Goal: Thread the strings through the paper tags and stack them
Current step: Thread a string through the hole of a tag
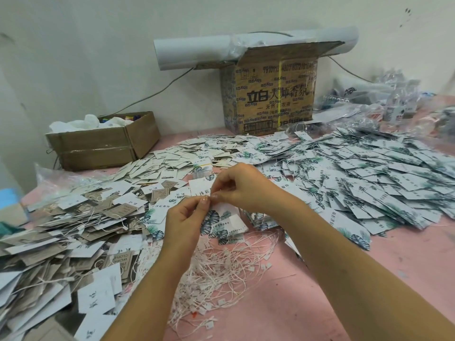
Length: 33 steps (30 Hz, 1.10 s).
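My left hand point(186, 215) and my right hand point(242, 187) meet above the middle of the pink table point(344, 279). Together they pinch a white paper tag point(200, 189) with a green leaf print, fingertips touching at its lower edge. Any string between the fingertips is too thin to make out. A tangle of white strings with small plastic ends point(214, 274) lies under my forearms. A few leaf-print tags point(226, 225) lie just below my hands.
A big heap of leaf-print tags point(369, 173) spreads to the right. Grey and white tags with strings point(56, 237) pile up at the left. A printed cardboard box point(270, 94) and a low open carton point(103, 141) stand by the wall.
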### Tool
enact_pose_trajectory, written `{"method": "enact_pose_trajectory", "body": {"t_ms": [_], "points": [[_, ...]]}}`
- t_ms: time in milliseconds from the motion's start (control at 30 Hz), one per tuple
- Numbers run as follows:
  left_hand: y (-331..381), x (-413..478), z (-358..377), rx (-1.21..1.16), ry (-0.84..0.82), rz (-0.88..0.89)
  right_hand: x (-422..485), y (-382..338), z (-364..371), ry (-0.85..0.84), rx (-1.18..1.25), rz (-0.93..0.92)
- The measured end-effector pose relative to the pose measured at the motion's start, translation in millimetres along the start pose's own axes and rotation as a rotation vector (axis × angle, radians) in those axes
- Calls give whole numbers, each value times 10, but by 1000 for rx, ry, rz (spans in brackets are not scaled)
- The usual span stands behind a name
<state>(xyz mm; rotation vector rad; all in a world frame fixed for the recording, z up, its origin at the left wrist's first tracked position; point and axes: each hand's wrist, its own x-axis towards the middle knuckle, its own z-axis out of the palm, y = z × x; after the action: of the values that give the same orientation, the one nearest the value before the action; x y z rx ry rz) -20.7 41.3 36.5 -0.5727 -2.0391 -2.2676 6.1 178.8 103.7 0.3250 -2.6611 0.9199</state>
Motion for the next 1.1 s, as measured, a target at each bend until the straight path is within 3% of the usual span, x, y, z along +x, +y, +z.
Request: {"method": "enact_pose_trajectory", "body": {"t_ms": [433, 867, 1100], "points": [[1, -52, 38, 72, -83, 73, 15, 88, -21, 262, -72, 51], [32, -70, 70, 22, -131, 22, -17, 61, 6, 343, -144, 44], [20, -70, 58, -19, -123, 53, -7, 27, -1, 304, -202, 48]]}}
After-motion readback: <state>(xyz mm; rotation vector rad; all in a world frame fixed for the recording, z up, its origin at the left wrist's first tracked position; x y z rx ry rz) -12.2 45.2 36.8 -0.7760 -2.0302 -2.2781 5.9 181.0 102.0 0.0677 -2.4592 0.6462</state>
